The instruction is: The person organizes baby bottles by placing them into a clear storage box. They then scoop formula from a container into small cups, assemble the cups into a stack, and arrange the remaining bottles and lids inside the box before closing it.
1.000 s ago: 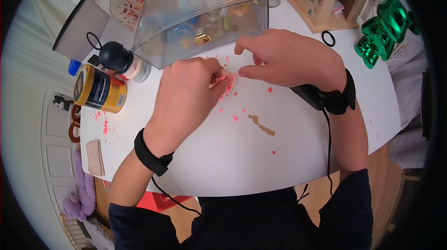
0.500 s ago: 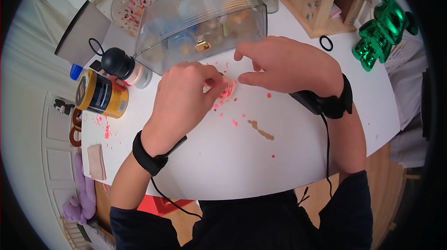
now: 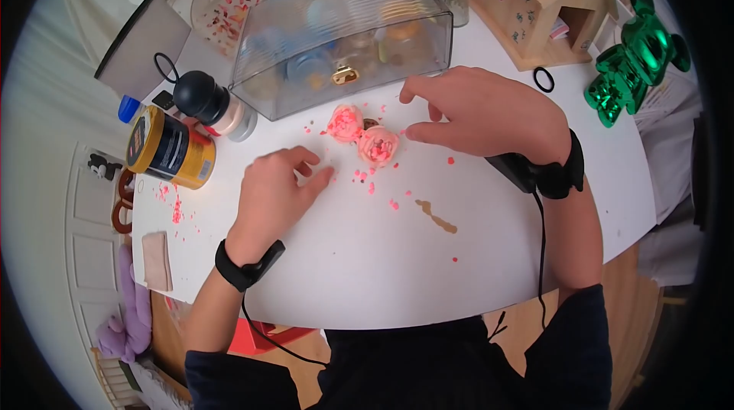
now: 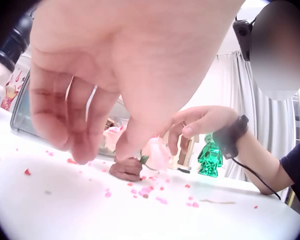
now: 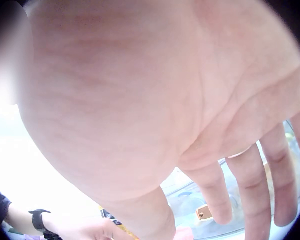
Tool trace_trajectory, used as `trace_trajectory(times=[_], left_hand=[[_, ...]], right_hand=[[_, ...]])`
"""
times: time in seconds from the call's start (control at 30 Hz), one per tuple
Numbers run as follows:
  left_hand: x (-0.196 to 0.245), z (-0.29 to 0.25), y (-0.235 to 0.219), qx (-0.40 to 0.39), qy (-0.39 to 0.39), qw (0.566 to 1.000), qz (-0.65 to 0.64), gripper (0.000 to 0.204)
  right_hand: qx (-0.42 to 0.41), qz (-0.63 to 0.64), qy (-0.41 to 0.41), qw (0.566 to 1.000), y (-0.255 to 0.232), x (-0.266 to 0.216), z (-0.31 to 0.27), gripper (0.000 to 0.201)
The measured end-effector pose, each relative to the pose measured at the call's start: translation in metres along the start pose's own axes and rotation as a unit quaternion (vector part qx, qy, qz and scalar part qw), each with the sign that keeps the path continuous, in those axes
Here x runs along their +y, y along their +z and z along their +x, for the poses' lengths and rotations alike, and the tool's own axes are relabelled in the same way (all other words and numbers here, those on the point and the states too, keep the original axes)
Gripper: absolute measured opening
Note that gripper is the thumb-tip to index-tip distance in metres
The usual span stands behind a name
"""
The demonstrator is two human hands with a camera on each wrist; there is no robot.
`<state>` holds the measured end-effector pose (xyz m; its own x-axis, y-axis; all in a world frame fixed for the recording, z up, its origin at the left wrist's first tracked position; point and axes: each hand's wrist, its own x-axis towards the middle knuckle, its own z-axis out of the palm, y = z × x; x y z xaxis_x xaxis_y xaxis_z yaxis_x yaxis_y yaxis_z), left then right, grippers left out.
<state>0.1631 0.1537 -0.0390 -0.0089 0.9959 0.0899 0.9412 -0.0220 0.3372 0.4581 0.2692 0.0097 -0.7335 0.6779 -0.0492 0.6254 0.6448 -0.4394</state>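
Observation:
Two pink artificial flowers, a left one (image 3: 345, 123) and a nearer one (image 3: 378, 147), stand side by side on the white table. A lumpy brown piece (image 4: 126, 170) sits at their base, with a green leaf (image 4: 144, 159) beside it. My left hand (image 3: 275, 194) hovers to the left of the flowers, fingers loosely bent and holding nothing. To their right is my right hand (image 3: 489, 113), its thumb tip close to the nearer flower and its fingers relaxed around nothing.
Pink and red crumbs (image 3: 394, 204) and a brown smear (image 3: 437, 217) dot the table. Behind stands a clear lidded box (image 3: 344, 51). A black-capped bottle (image 3: 210, 104) and yellow tub (image 3: 172, 146) are left; a wooden house (image 3: 535, 16) and green figurine (image 3: 634, 58) right.
My left hand has let go of the flower and drawn back left and toward me, leaving both flowers in sight. My right hand has stayed almost in place.

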Motion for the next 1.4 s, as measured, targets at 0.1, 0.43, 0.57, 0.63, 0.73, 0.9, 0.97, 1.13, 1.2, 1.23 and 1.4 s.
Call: trace_trajectory(times=[0.1, 0.43, 0.57, 0.63, 0.73, 0.9, 0.97, 1.13, 1.2, 1.23, 1.4], left_hand=[[-0.006, -0.008, 0.007, 0.002, 0.012, 1.000, 0.015, 0.047], [0.035, -0.005, 0.028, -0.014, 0.040, 0.998, -0.050, 0.041], [0.039, -0.006, 0.036, -0.025, 0.037, 0.994, -0.097, 0.025], [0.037, -0.004, 0.037, -0.011, 0.058, 0.996, -0.065, 0.019], [0.035, 0.000, 0.038, -0.004, 0.063, 0.997, -0.046, 0.015], [0.034, 0.001, 0.029, -0.030, 0.030, 0.997, -0.058, 0.010], [0.031, 0.003, 0.021, -0.043, 0.008, 0.997, -0.062, 0.009], [0.040, 0.015, -0.021, -0.050, -0.050, 0.974, -0.217, 0.011], [0.056, 0.020, -0.034, -0.059, -0.037, 0.964, -0.258, 0.013], [0.063, 0.022, -0.037, -0.064, -0.031, 0.958, -0.279, 0.013], [0.078, 0.034, -0.027, -0.091, 0.030, 0.974, -0.207, 0.011]], right_hand=[[-0.016, 0.004, 0.016, 1.000, -0.004, -0.005, 0.001, 0.045], [-0.031, 0.006, 0.039, 0.999, -0.003, -0.005, 0.002, 0.045], [-0.047, 0.015, 0.051, 0.997, -0.003, -0.006, 0.003, 0.045], [-0.045, 0.016, 0.048, 0.998, -0.003, -0.006, 0.003, 0.046], [-0.045, 0.017, 0.049, 0.998, -0.004, -0.009, 0.002, 0.046], [-0.032, 0.007, 0.031, 0.999, -0.003, -0.008, 0.000, 0.046], [-0.034, 0.010, 0.028, 0.999, -0.005, -0.009, -0.001, 0.046], [-0.017, 0.014, 0.022, 1.000, 0.000, -0.004, -0.001, 0.044], [-0.023, 0.021, 0.023, 0.999, 0.000, -0.005, 0.000, 0.043], [-0.028, 0.021, 0.023, 0.999, 0.000, -0.006, 0.001, 0.042], [-0.037, 0.016, 0.023, 0.999, -0.001, -0.008, 0.002, 0.039]])
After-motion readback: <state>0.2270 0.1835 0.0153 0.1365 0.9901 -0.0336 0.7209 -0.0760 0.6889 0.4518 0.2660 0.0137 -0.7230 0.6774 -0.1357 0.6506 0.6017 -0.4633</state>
